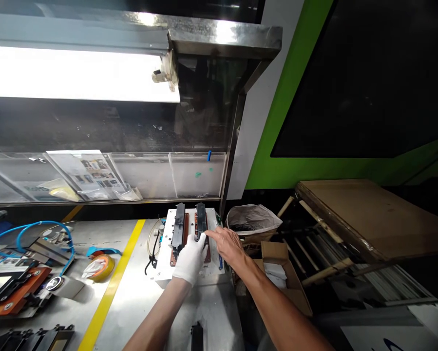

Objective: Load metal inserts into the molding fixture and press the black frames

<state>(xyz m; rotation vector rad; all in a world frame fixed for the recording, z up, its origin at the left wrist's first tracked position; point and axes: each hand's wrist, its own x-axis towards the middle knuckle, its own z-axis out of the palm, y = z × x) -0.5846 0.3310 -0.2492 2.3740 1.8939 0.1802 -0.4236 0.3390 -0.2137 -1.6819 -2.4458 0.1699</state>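
With my white-gloved left hand (190, 258) and bare right hand (228, 244), grips spread flat against the long black plastic strip (201, 222) at twelve o'clock, uneven pressing could skew it.

- the fixture plate (163, 265) lies on the workbench (138, 302), near its right edge.
- two long parts (189, 225) lie side by side on the plate.
- left hand (190, 258) and right hand (228, 243) rest on the right part.
- tape roll (100, 267) lies left of the plate.
- lined bin (253, 219) and open carton (277, 265) stand right of the bench.
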